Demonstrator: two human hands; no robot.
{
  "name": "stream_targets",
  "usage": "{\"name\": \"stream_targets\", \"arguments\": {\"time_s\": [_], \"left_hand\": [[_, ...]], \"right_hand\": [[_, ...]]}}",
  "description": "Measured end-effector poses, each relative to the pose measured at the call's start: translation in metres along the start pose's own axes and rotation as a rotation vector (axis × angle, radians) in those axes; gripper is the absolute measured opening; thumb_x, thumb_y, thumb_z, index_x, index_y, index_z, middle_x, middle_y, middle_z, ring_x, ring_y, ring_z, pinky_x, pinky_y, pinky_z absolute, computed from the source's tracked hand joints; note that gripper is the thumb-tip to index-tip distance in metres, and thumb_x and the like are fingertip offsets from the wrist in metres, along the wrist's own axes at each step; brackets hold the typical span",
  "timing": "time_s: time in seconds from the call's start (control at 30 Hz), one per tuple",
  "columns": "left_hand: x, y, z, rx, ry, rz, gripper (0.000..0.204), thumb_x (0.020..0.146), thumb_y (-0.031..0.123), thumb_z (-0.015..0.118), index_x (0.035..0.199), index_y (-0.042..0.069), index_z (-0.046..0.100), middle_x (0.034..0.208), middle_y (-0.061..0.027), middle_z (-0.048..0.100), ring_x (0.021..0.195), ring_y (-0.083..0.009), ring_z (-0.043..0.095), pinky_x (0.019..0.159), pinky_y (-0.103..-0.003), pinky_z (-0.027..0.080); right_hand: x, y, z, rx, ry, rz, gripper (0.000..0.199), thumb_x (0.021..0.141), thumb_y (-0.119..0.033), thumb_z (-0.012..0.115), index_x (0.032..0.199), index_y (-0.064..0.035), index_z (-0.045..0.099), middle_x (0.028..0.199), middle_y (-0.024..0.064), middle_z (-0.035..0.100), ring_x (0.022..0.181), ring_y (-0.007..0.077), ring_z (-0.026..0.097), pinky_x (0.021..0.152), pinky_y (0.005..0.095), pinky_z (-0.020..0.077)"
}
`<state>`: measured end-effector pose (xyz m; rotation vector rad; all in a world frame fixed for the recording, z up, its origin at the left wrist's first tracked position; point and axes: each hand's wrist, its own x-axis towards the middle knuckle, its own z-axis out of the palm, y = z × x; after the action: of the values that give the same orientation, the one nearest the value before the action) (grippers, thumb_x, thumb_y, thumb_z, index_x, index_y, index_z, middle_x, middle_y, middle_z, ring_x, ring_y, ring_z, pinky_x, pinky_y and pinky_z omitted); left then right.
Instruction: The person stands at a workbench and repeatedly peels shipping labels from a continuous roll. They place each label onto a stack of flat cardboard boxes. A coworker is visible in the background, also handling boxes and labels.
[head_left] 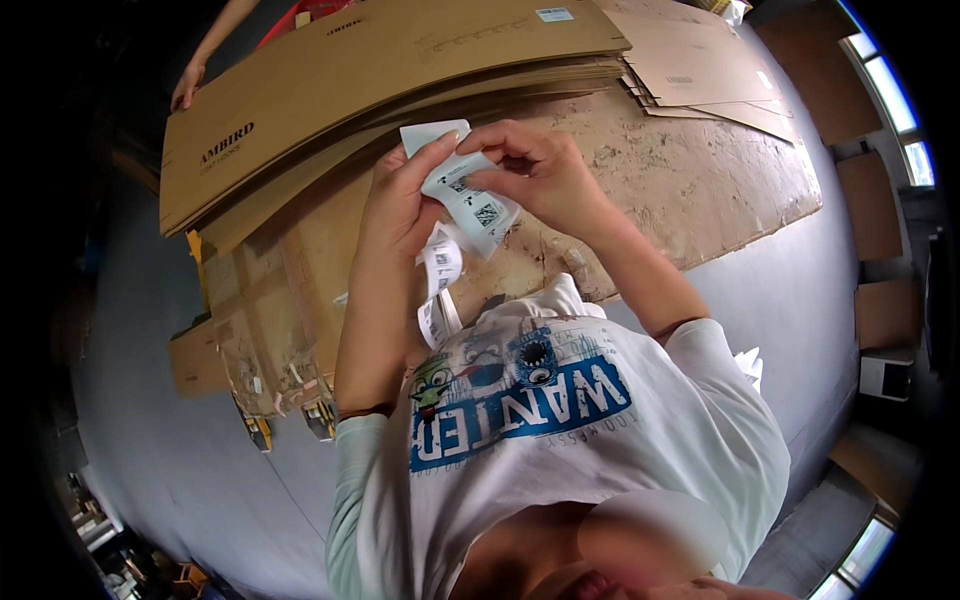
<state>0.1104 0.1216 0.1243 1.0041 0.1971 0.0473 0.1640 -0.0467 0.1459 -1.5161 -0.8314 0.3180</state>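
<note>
Here, both hands are up over the near edge of the bench w/ a long white paper strip of printed labels (462, 195) between them. Left hand (400, 195) is pressed together on the strip, thumb on top, fingers behind. Right hand (530, 170) pinches the strip's upper part btw thumb and fingertips, other fingers curled. The strip's tail hangs in a loop below the hands, down towards the white printed T-shirt (560, 420). The worn, scuffed brown bench (700, 180) carries a stack of large flat brown cardboard sheets (380, 70) along its far edge, more sheets at the far right corner. At the far left corner another person's hand (186, 85) rests, fingers spread, on the stack's edge. Grey floor (180, 470) lies around the bench.
</note>
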Motion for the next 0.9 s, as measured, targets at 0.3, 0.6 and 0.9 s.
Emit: {"name": "stream_targets", "arguments": {"time_s": [0.3, 0.6, 0.9], "left_hand": [[0.060, -0.016, 0.012, -0.020, 0.138, -0.020, 0.019, 0.088, 0.009, 0.061, 0.105, 0.003, 0.058, 0.090, -0.0077, 0.064, 0.074, -0.0155, 0.064, 0.058, -0.026, 0.053], [0.121, 0.011, -0.020, 0.216, 0.410, 0.331, 0.028, 0.089, 0.011, 0.061, 0.112, -0.003, 0.056, 0.103, -0.0127, 0.063, 0.093, -0.0201, 0.062, 0.081, -0.034, 0.051], [0.159, 0.018, -0.065, 0.421, 0.485, 0.264, 0.037, 0.091, 0.009, 0.054, 0.121, -0.011, 0.046, 0.112, -0.0214, 0.059, 0.098, -0.0271, 0.062, 0.084, -0.037, 0.053]], "right_hand": [[0.029, 0.049, -0.042, -0.498, 0.216, -0.583, 0.013, 0.073, -0.006, 0.070, 0.085, -0.0084, 0.068, 0.070, 0.0078, 0.061, 0.065, 0.0273, 0.061, 0.056, 0.0344, 0.0504], [0.128, 0.113, -0.208, -0.130, 0.688, 0.102, 0.019, 0.079, -0.021, 0.070, 0.087, -0.0040, 0.069, 0.073, 0.0060, 0.064, 0.066, 0.0152, 0.060, 0.066, 0.0277, 0.0485], [0.153, 0.169, -0.237, -0.654, 0.475, 0.533, 0.033, 0.073, -0.035, 0.071, 0.087, -0.0050, 0.068, 0.076, 0.0099, 0.066, 0.072, 0.0218, 0.063, 0.069, 0.0335, 0.0488]]}}
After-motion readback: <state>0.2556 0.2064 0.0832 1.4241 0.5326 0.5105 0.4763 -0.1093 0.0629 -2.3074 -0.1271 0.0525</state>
